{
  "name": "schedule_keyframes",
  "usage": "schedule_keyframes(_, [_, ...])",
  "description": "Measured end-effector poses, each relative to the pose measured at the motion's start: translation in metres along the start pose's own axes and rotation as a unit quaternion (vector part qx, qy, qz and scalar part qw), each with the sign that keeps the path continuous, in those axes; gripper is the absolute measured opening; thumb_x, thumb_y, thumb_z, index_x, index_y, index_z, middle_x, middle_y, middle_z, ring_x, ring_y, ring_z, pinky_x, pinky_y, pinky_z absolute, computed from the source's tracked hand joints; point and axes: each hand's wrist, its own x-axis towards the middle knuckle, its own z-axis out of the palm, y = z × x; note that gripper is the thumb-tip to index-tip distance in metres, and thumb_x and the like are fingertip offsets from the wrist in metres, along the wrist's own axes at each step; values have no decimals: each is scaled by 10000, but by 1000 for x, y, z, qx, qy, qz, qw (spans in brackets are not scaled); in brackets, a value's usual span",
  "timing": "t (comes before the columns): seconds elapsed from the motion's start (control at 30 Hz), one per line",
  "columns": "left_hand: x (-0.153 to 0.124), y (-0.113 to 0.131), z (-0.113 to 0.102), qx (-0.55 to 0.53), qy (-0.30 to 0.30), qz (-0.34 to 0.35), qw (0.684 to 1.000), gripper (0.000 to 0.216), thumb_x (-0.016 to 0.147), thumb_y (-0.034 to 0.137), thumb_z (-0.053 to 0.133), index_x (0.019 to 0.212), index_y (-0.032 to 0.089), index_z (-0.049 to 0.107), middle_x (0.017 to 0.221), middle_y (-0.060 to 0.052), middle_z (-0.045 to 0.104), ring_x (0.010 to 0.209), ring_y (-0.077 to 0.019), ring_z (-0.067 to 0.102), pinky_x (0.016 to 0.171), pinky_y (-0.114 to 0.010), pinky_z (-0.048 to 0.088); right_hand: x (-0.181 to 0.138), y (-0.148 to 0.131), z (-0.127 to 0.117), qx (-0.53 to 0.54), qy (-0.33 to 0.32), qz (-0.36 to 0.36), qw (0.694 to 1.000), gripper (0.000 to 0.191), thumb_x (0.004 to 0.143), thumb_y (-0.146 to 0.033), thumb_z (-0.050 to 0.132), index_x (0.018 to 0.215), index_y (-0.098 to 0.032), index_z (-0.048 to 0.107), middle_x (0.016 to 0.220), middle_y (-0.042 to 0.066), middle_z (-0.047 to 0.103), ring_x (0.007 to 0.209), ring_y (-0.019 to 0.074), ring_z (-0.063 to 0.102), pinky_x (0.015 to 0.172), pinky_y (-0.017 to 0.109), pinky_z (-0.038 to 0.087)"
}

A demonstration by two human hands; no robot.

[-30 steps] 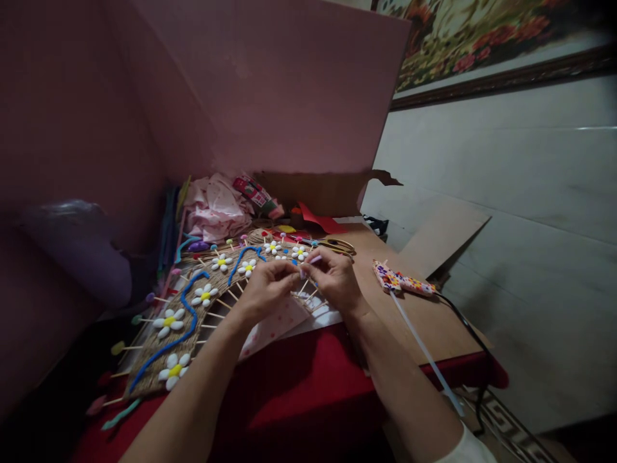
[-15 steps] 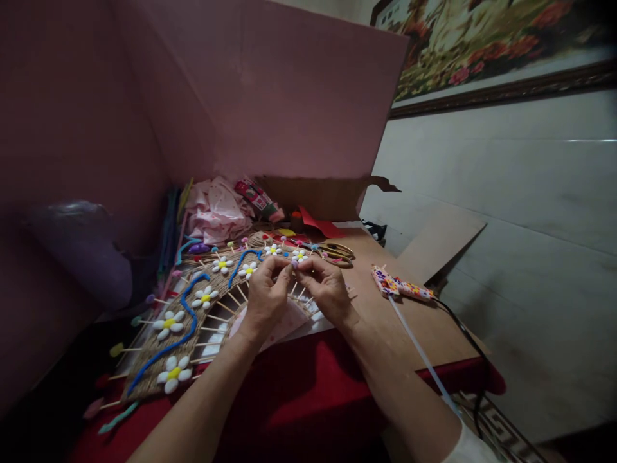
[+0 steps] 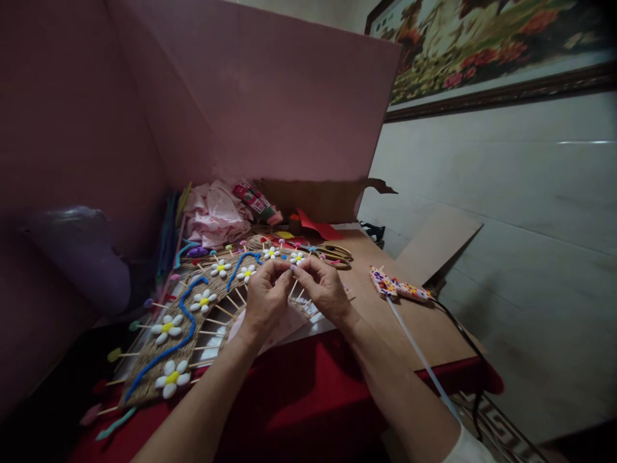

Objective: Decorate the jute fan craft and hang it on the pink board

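**Where fingertips [image 3: 284, 273] meet, a light and steady pinch serves best**

As the left hand [image 3: 263, 299] and the right hand [image 3: 324, 289] meet over the far end of the woven arc [image 3: 144, 391], thumb and forefinger of each are pressed together on one tiny piece at the top of a thin wooden stick [image 3: 293, 289]. The fingers cover that piece, so I cannot tell what it is. It sits just above the arc's inner spokes, near the scissors [image 3: 332, 252]. It is well apart from the patterned glue gun [image 3: 398, 286], which lies on the bare board of the surface [image 3: 434, 328].

To my eye this is close, fiddly work, and it seems best done with little force. One hand should steady the stick right below its tip. The other should work the piece straight along the stick, never across it, since so slim a stick would likely bend or snap. Forearms kept low over the red cloth [image 3: 299, 386] would calm any tremor. The other fingers are best kept curled, clear of the neighbouring spokes and the white flowers [image 3: 168, 326].
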Motion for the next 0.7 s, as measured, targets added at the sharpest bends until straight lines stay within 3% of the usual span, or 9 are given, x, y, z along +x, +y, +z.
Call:
schedule_keyframes(0.37, [8, 2, -10, 82, -95, -24, 992, 264, 740, 392, 597, 751, 128, 612, 608, -21, 589, 502, -126, 546, 437, -245, 501, 4, 6, -11, -25, -37, -8, 999, 220, 858, -368, 507, 751, -178, 533, 700, -6, 520, 633, 106, 474, 580, 222, 383])
schedule_keyframes(0.7, [1, -6, -3, 129, -43, 44, 990, 185, 780, 356, 551, 784, 175, 585, 591, 0, 576, 480, -120, 538, 456, -220, 440, 3, 5, -5, -43, -37, -21, 998, 161, 857, -303, 463, 754, -180, 470, 673, -24, 483, 594, 97, 450, 548, 219, 364])
